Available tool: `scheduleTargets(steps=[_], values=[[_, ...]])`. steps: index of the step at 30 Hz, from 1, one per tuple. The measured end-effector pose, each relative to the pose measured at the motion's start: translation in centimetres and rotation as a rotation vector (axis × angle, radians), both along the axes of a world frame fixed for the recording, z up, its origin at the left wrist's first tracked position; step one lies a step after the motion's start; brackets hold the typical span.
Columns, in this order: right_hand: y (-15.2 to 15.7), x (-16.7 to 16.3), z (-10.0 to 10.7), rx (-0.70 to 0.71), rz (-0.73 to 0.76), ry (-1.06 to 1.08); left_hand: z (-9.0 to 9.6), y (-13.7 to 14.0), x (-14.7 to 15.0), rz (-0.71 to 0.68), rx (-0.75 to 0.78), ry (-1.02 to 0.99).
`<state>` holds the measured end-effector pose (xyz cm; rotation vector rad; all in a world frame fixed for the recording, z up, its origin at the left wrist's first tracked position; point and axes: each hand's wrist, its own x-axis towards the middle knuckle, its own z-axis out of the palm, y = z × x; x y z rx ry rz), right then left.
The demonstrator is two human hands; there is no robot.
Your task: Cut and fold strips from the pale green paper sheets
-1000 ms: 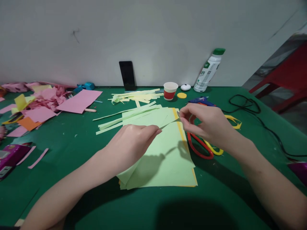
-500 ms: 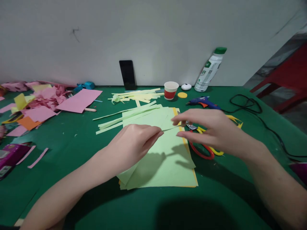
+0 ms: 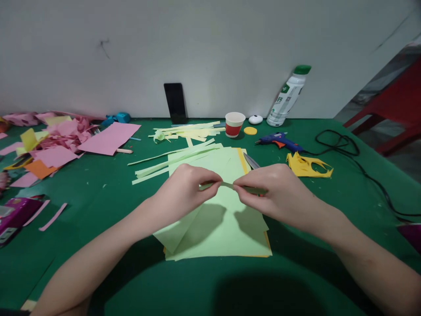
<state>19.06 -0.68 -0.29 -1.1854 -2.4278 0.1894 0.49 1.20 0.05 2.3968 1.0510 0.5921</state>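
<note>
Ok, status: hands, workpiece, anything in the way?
Left hand, right hand: both pinching narrow pale green paper strip. Held above pale green paper sheets. Silver metal scissor blades beyond right hand; nothing visibly blocking.

Behind the green table (image 3: 108,188) rises a grey wall (image 3: 204,52) (marked by a dark scuff (image 3: 104,43)), with a red chair (image 3: 394,96) beyond the table's right end and a broad shadow (image 3: 269,292) across the near side.

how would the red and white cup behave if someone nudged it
The cup is probably light if empty, being small and paper-looking. It may tip easily, since it narrows toward its base. On its side, its round, tapered shape would likely roll.
</note>
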Motion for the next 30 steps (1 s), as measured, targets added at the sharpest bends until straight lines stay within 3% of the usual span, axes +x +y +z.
scheduleTargets(steps=[4, 14, 19, 22, 27, 30], values=[[0.8, 0.9, 0.6, -0.061, -0.064, 0.022, -0.3, 1.4, -0.4, 0.069, -0.120, -0.006], [2.9, 3.7, 1.2, -0.390, -0.117, 0.061, -1.0, 3.3, -1.3, 0.105, -0.303, 0.026], [3.8, 4.7, 1.0, -0.392, -0.044, -0.004, -1.1, 3.5, -1.4, 0.068, -0.382, 0.032], [3.8, 4.5, 0.4, -0.360, -0.077, -0.048, -1.1, 3.6, -1.4, 0.051, -0.412, 0.064], [2.5, 2.0, -0.6, -0.200, -0.085, -0.063, -0.9, 3.0, -0.8, 0.036, -0.435, 0.057], [1.4, 0.4, -0.8, -0.220, -0.021, -0.034, -0.8, 2.2, -0.4, -0.001, -0.437, 0.020]])
